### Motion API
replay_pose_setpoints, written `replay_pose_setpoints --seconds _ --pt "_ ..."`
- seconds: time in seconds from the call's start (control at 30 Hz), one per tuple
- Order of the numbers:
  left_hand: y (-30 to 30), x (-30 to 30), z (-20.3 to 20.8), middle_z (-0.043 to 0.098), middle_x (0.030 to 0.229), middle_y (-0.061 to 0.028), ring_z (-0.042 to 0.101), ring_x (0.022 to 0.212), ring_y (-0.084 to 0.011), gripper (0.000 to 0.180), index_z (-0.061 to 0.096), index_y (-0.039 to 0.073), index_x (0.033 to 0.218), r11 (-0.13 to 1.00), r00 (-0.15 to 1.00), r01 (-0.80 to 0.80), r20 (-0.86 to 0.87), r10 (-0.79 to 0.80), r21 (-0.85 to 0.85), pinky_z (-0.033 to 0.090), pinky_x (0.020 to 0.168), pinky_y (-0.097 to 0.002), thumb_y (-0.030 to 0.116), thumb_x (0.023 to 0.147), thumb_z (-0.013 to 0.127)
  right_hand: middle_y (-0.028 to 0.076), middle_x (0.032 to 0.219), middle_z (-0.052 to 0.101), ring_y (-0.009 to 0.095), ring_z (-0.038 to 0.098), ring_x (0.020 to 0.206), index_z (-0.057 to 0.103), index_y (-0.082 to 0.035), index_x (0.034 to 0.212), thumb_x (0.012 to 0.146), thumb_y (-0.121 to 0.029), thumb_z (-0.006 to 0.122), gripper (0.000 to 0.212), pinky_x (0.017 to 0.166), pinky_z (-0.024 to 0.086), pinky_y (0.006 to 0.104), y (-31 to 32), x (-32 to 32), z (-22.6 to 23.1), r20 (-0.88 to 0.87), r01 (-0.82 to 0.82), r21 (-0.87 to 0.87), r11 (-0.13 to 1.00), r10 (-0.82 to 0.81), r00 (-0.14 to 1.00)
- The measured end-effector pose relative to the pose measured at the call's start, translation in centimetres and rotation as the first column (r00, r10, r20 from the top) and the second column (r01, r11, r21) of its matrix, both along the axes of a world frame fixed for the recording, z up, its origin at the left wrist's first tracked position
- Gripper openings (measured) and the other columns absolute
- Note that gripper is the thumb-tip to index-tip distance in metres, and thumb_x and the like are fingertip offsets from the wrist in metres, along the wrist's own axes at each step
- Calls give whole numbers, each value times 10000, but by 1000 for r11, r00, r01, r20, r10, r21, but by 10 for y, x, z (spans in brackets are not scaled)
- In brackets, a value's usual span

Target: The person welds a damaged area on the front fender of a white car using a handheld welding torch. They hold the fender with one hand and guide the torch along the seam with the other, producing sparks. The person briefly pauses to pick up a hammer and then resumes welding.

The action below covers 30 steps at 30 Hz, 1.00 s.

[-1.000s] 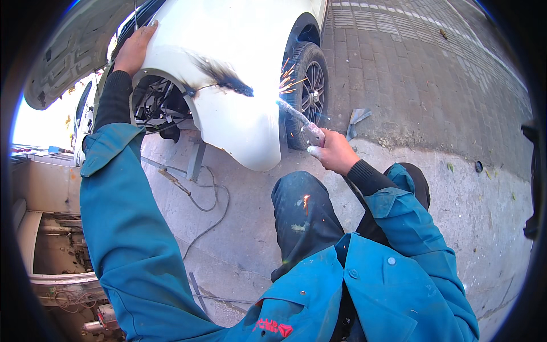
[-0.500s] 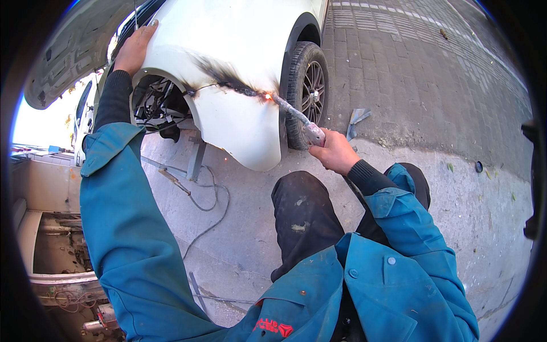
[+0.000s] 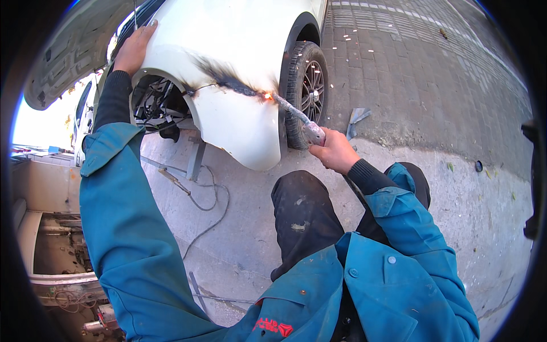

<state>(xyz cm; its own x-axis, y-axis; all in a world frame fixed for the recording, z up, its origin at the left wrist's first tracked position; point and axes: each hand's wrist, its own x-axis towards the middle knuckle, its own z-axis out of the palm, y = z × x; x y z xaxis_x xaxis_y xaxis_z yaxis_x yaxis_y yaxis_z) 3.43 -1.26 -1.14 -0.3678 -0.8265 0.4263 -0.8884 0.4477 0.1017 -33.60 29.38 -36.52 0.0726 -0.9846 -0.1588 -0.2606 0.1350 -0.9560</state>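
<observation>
My right hand [image 3: 335,151] is closed around the handle of a cutting or welding torch [image 3: 302,119] with a bent neck. Its tip meets a white car body panel [image 3: 242,128] beside the wheel, and an orange glow burns there. A dark, burnt line [image 3: 236,85] with soot smeared above it runs left from the glow to the edge of a rounded opening [image 3: 162,102] in the panel. Up at the panel's left edge lies my left hand [image 3: 134,48], its fingers stretched along the white surface. The undersides of those fingers are hidden.
A tyre [image 3: 305,91] stands right of the panel. Below the opening is a metal stand [image 3: 195,159]; a hose [image 3: 225,208] curls over the concrete. A raised grey panel [image 3: 68,51] hangs at upper left. A bent metal scrap [image 3: 358,119] lies right of the wheel.
Several bright sparks now show over the paving beyond the wheel. The glow at the torch tip has changed slightly in shape; both hands stay in place.
</observation>
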Motion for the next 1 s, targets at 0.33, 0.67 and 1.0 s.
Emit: replay_pose_setpoints --seconds 0.33,0.67,1.0 --pt "-2 1 -1 711 1364 -228 661 1276 -394 720 664 109 1442 1000 999 2 -42 -1 28 442 1129 -435 686 1084 424 241 863 737 386 752 837 665 42 992 866 -226 745 307 796 587 460 0 0 -1 -48 3 -25 1000 -4 999" --pt "1 -1 1 726 1333 -221 676 1246 -378 709 669 101 1433 1000 1000 12 -29 -11 29 453 1110 -419 676 1086 439 237 865 739 390 752 831 673 41 1002 865 -227 746 310 794 588 462 0 -1 -1 -70 -3 -46 999 -1 998" --pt "9 -6 0 733 1326 -206 676 1245 -373 695 673 114 1434 995 995 -30 -92 39 95 453 1110 -410 671 1089 440 222 877 746 367 756 846 692 37 1056 876 -210 754 311 801 585 446 1 0 3 -49 6 12 1000 -5 999"
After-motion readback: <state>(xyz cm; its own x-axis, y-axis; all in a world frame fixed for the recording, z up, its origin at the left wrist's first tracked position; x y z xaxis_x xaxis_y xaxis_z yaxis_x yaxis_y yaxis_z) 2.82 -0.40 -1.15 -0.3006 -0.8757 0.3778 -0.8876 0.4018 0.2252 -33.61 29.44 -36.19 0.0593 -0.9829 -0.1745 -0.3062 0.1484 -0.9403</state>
